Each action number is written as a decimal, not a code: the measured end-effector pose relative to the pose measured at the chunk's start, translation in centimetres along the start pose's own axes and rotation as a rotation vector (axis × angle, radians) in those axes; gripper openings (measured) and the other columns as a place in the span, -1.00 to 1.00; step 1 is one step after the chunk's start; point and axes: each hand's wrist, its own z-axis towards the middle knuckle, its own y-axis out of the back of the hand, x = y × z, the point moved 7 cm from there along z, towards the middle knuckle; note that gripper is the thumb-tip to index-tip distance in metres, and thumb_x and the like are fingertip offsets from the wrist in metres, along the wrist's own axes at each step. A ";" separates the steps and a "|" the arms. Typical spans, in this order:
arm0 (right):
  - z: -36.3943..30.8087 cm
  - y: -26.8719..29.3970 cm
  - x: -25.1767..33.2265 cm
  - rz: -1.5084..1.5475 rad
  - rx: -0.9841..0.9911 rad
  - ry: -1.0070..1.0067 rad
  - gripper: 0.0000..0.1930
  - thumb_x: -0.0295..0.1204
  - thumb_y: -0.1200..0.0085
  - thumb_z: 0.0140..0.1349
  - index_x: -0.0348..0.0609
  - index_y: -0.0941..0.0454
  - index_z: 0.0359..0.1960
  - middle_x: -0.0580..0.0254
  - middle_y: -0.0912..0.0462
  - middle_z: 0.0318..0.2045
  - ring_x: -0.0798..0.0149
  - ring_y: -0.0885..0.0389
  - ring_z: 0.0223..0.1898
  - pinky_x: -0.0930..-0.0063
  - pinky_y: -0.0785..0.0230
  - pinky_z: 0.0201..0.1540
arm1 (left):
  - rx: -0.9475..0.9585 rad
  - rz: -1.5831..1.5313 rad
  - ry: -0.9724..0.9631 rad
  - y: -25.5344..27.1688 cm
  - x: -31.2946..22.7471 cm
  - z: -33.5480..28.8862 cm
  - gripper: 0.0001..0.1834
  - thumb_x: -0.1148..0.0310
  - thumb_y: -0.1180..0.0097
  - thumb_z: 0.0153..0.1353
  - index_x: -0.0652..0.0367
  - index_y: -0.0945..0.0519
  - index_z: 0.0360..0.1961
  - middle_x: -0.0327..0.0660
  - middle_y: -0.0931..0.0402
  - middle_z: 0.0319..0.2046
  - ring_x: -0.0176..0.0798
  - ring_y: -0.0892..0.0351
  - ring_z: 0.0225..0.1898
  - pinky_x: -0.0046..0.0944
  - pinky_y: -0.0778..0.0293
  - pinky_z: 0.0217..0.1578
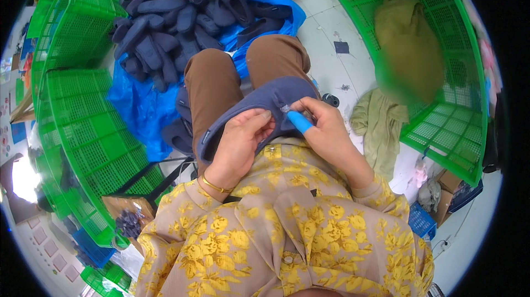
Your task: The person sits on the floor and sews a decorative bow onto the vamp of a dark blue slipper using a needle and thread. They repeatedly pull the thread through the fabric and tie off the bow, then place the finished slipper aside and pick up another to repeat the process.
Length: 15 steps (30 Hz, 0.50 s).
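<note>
A navy blue fabric slipper [256, 98] lies across my lap, its sole end towards the left. My left hand [240, 139] is closed on its near edge, thumb and fingers pinched together. At the slipper's right part my right hand [320, 125] is closed too, with a blue cover [300, 122] on one finger. Its fingertips meet at a small pale, shiny patch [285, 108] on the fabric. What exactly they pinch there is too small to make out.
A heap of navy slippers [182, 15] lies on blue plastic sheeting [135, 101] beyond my knees. Green mesh crates [83, 114] stand on the left. Another green crate [447, 125] on the right holds olive cloth [408, 48]; more cloth [381, 125] spills onto the floor beside a small black spool [330, 100].
</note>
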 end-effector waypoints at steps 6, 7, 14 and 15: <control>0.0 0.0 0.9 -0.074 0.026 -0.009 -0.89 -0.52 -0.07 0.10 -0.30 -0.50 -0.35 -0.06 -0.58 -0.46 -0.08 -0.53 -0.44 0.22 -0.33 -0.38 | -0.029 0.048 -0.031 -0.2 0.0 -0.3 -0.90 0.37 -0.12 0.28 0.16 -0.58 -0.29 -0.31 -0.56 -0.35 -0.43 -0.51 -0.29 -0.44 -0.41 -0.17; 0.1 0.0 1.0 -0.082 0.029 0.009 -0.89 -0.52 -0.07 0.10 -0.30 -0.50 -0.35 -0.07 -0.58 -0.45 -0.09 -0.53 -0.42 0.20 -0.33 -0.37 | -0.036 0.091 -0.047 -0.3 0.0 -0.2 -0.89 0.35 -0.14 0.27 0.16 -0.57 -0.32 -0.33 -0.54 -0.38 -0.45 -0.48 -0.32 -0.46 -0.38 -0.21; 0.0 -0.4 0.9 -0.175 0.016 0.107 -0.90 -0.54 -0.06 0.07 -0.27 -0.48 -0.36 -0.08 -0.56 -0.42 -0.13 -0.53 -0.39 0.11 -0.31 -0.36 | -0.171 0.356 -0.125 -2.1 -1.1 -0.4 -0.76 0.30 -0.23 0.22 0.22 -0.53 -0.46 -0.42 -0.41 -0.51 -0.59 -0.27 -0.47 -0.52 -0.20 -0.49; 0.0 -0.4 0.8 -0.184 0.012 0.104 -0.90 -0.54 -0.06 0.07 -0.27 -0.48 -0.36 -0.08 -0.56 -0.43 -0.13 -0.52 -0.39 0.10 -0.30 -0.37 | -0.170 0.340 -0.123 -2.3 -1.1 -0.4 -0.77 0.30 -0.23 0.22 0.22 -0.53 -0.45 -0.42 -0.41 -0.51 -0.59 -0.27 -0.47 -0.52 -0.20 -0.49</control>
